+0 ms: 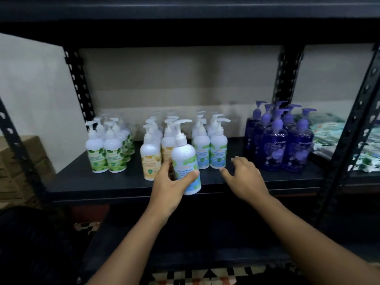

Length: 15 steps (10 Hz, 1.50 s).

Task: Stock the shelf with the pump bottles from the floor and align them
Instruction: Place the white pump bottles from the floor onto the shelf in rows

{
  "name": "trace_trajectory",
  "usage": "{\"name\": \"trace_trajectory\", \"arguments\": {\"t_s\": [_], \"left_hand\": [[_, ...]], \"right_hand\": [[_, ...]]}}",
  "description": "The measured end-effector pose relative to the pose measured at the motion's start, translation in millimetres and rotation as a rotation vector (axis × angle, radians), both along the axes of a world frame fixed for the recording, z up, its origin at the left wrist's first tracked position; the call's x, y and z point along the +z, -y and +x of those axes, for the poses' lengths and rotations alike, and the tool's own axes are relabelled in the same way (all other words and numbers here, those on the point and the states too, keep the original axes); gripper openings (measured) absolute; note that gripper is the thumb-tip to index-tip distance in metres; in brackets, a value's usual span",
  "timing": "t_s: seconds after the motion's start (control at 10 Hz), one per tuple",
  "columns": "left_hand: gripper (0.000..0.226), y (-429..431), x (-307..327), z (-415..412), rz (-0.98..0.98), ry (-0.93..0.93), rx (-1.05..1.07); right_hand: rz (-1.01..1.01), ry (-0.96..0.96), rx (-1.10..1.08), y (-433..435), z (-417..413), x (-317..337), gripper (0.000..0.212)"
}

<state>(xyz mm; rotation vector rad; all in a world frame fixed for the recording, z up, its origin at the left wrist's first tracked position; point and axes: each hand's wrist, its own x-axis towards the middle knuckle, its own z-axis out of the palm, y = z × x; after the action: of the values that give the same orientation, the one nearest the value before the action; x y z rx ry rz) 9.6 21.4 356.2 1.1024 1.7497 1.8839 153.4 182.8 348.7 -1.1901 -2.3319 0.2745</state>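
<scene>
My left hand (171, 182) grips a white pump bottle with a blue-green label (185, 161) at the front edge of the black shelf (98, 182). The bottle leans slightly right, its base over the shelf's lip. Just behind it stand rows of matching blue-label bottles (209, 149), orange-label bottles (151, 155) and green-label bottles (109, 149). My right hand (243, 177) hovers with fingers spread over the shelf in front of the blue-label rows, holding nothing. Purple pump bottles (279, 140) stand in a cluster to the right.
Black slotted uprights (349, 136) frame the shelf. Packets of wipes (333, 136) lie at the far right. Cardboard boxes (18, 161) are stacked left of the rack. A lower shelf and patterned floor (205, 276) lie below.
</scene>
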Motion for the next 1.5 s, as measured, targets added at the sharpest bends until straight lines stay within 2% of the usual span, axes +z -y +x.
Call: {"name": "trace_trajectory", "arguments": {"t_s": [0.2,0.3,0.5,0.6,0.8,1.0,1.5], "left_hand": [[0.055,-53,-12,-7,-0.129,-0.113,0.015],[0.063,-69,-23,-13,-0.161,-0.069,0.046],[0.061,-84,-28,-18,-0.174,-0.083,0.043],[0.067,-84,-31,-17,-0.192,-0.123,0.079],[0.06,-89,-33,-5,-0.222,-0.17,0.218],[0.062,-99,-32,3,-0.25,-0.196,0.32],[0.063,-108,-33,5,-0.279,-0.179,0.379]], "right_hand": [[-0.122,0.273,-0.013,-28,-6,-23,0.079],[-0.115,0.321,-0.019,-29,-9,-35,0.08],[-0.084,0.326,-0.025,-30,-9,-39,0.079],[-0.074,0.326,-0.031,-29,-9,-39,0.079],[-0.067,0.323,-0.038,-28,-9,-40,0.078],[-0.069,0.316,-0.04,-29,-10,-42,0.078],[-0.068,0.27,-0.033,-30,-10,-44,0.078]]}}
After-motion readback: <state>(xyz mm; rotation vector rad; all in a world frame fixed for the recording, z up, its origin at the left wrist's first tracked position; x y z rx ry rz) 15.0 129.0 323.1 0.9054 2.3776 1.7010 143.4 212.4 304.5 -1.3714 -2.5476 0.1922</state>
